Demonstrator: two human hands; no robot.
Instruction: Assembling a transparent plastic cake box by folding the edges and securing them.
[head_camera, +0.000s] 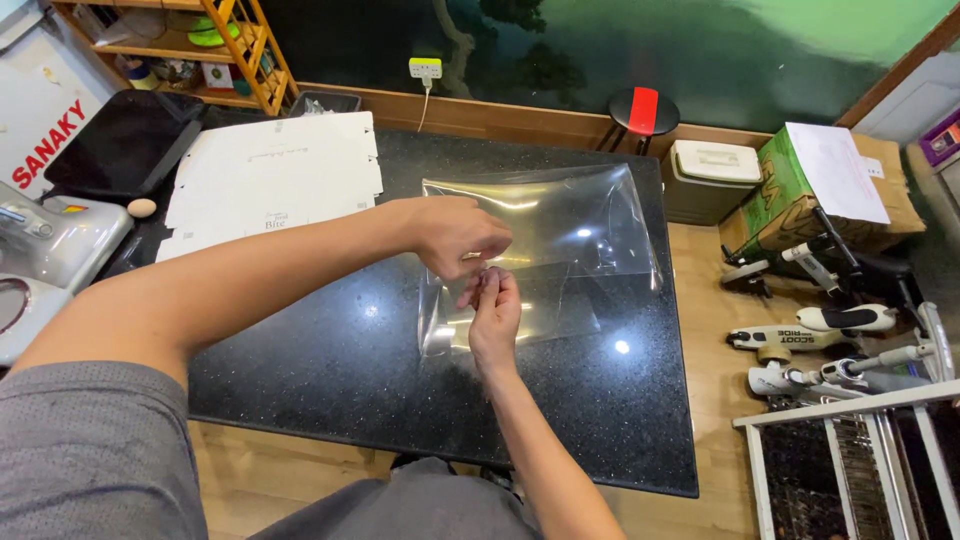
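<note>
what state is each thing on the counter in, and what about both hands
clear plastic sheet: lying on the black counter, far edge bowed up, near edge pinched
left hand: fingers closed on the sheet's near edge
right hand: fingertips pinching the same edge
white cardboard blanks: flat, unfolded, stacked
small egg-shaped object: resting on the counter, untouched
</note>
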